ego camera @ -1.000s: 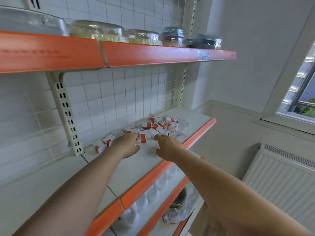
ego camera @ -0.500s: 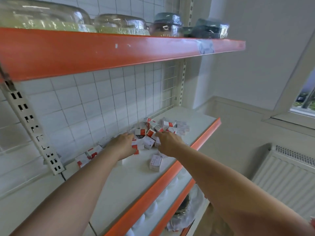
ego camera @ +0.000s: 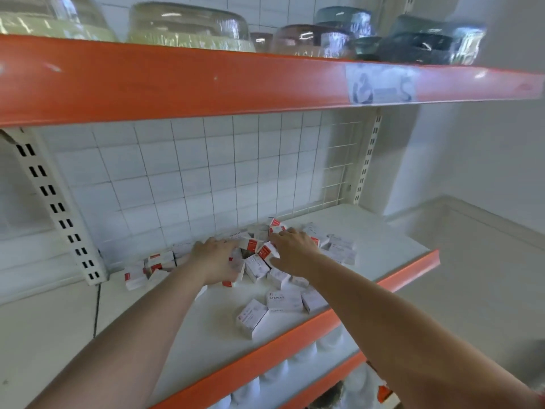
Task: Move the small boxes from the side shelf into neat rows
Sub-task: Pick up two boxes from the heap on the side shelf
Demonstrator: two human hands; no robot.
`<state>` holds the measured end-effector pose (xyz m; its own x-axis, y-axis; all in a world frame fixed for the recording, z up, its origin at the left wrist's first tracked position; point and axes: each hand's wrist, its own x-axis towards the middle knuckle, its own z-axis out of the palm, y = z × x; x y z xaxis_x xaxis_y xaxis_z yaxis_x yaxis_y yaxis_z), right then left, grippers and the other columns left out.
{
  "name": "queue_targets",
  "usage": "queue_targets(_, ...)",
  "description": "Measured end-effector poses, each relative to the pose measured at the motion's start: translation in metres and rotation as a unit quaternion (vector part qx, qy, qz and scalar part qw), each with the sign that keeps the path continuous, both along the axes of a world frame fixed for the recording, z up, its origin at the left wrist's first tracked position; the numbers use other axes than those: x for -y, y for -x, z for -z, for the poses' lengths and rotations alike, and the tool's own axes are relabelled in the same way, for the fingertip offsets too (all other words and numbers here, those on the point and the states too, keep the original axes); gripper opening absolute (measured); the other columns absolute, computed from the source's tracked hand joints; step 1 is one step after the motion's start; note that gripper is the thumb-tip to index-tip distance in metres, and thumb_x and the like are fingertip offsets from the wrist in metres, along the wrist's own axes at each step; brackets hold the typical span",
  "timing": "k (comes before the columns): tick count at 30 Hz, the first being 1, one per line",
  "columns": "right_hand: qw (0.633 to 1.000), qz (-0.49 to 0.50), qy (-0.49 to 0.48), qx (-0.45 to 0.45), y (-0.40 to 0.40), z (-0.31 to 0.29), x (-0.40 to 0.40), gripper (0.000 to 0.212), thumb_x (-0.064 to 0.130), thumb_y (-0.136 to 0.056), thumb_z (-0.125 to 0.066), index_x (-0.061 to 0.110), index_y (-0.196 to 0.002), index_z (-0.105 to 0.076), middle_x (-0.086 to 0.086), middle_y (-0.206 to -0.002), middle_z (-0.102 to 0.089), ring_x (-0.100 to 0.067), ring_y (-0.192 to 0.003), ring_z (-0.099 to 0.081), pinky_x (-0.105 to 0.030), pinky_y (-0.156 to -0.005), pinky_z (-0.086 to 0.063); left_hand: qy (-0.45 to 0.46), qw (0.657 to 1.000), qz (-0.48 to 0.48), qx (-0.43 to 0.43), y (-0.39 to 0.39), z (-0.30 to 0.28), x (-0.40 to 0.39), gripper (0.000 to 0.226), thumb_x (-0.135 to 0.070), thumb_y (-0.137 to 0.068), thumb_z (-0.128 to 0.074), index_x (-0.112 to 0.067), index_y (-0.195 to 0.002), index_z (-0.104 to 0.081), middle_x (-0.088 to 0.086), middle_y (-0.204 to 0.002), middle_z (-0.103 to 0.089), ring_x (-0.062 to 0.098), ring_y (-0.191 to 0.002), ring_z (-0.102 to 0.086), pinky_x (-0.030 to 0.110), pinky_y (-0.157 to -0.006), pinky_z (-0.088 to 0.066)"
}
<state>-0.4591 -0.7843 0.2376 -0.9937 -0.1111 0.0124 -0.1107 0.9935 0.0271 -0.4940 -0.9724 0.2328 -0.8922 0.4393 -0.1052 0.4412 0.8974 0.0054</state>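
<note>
Both hands — left hand (ego camera: 215, 261), right hand (ego camera: 292, 252) — rest on the small boxes (ego camera: 259, 261), grip unclear.

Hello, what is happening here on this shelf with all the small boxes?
A person is sorting a loose heap of small boxes on a white shelf with an orange edge. Both hands are in the heap: the left hand rests on boxes at its near side, and the right hand lies spread over boxes beside it. A few boxes lie apart near the front edge. No neat rows are formed yet. Glass bowls stand upside down on the shelf above.
</note>
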Motion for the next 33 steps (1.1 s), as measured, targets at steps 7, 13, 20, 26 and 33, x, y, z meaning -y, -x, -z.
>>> queue_targets(7,0.996,-0.079,-0.015,0.032,0.029,0.012,-0.015,0.053,0.037,-0.092,-0.052,0.016,-0.139,-0.041,-0.010,-0.137,-0.048,-0.028,-0.130,-0.039,-0.042,-0.109,-0.029,0.033,0.997,-0.063,0.034,-0.006,0.002,-0.013,0.078,-0.034,-0.079,-0.064,-0.033,-0.148,-0.028,-0.002,-0.148,-0.040,0.023,-0.136,-0.033,0.039,-0.110,-0.027)
queue_targets(13,0.993,-0.107,-0.021,0.037,0.042,0.019,-0.021,0.055,0.043,-0.091,-0.053,0.014,-0.137,-0.044,-0.009,-0.136,-0.049,-0.027,-0.129,-0.040,-0.042,-0.111,-0.028,0.019,0.997,-0.071,0.037,-0.008,0.000,-0.020,0.060,-0.026,-0.078,-0.059,-0.034,-0.135,-0.043,0.000,-0.134,-0.052,0.026,-0.128,-0.038,0.042,-0.103,-0.030)
queue_targets(20,0.992,-0.120,-0.039,0.029,0.048,0.020,-0.020,0.049,0.048,-0.090,-0.054,0.020,-0.130,-0.051,-0.006,-0.125,-0.056,-0.025,-0.121,-0.046,-0.040,-0.109,-0.031,0.041,0.996,-0.072,0.025,-0.002,0.004,-0.023,0.058,-0.030,-0.080,-0.062,-0.035,-0.135,-0.045,0.002,-0.132,-0.054,0.024,-0.127,-0.040,0.041,-0.102,-0.029)
queue_targets(26,0.994,-0.093,0.039,0.038,0.045,0.018,-0.018,0.051,0.038,-0.089,-0.062,0.015,-0.131,-0.047,-0.008,-0.128,-0.053,-0.026,-0.121,-0.045,-0.036,-0.099,-0.039,0.036,0.997,-0.067,0.009,0.000,0.008,-0.020,0.055,-0.034,-0.082,-0.062,-0.033,-0.134,-0.046,0.002,-0.126,-0.058,0.024,-0.122,-0.044,0.039,-0.102,-0.029)
queue_targets(33,0.992,-0.089,0.077,0.042,0.042,0.008,-0.005,0.052,0.022,-0.086,-0.067,0.015,-0.134,-0.046,-0.006,-0.128,-0.044,-0.025,-0.108,-0.052,-0.033,-0.085,-0.051,-0.035,0.997,-0.067,-0.010,-0.004,0.001,-0.016,0.054,-0.029,-0.080,-0.065,-0.027,-0.132,-0.051,0.004,-0.122,-0.061,0.024,-0.117,-0.050,0.035,-0.093,-0.038)
